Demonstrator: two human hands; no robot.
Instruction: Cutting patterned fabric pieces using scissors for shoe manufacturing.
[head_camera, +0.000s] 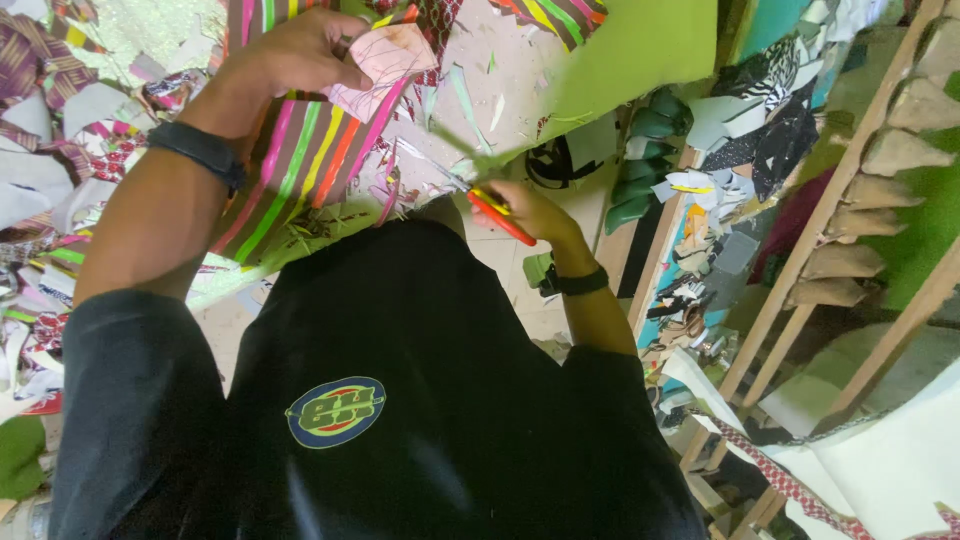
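Pink paper piece (385, 62) pinched in left hand (290, 52); red-handled scissors (497, 215) gripped in right hand (530, 212), below the piece.

My striped cloth (300, 150) looks matt and woven; the pink piece (385, 65) seems thin paper; scissors' handles (500, 215) glossy plastic.

Single head-worn view, steeply downward, close over own chest and hands

Pink paper piece (385, 62); red-handled scissors (497, 213), seemingly
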